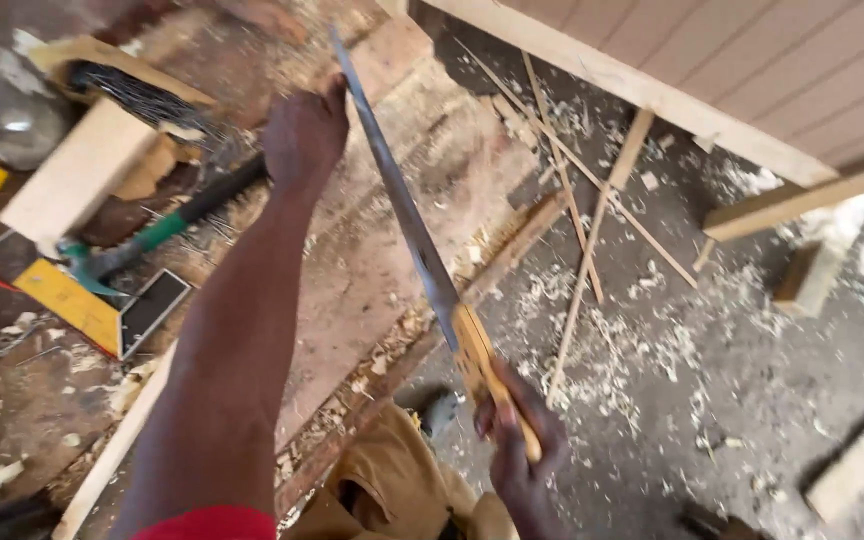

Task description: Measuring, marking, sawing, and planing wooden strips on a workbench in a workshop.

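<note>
Right hand clenched around wooden handle of saw, blade slanting over workbench. Left hand pressed at blade's far end; grip there impossible to tell.

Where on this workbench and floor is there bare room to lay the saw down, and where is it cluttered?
The bench is bare between the left hand and its sawdust-strewn front edge, beside the saw gripped by the right hand. The left end is crowded: wood block, green-handled tool, yellow square. The floor holds shavings and thin sticks.
</note>
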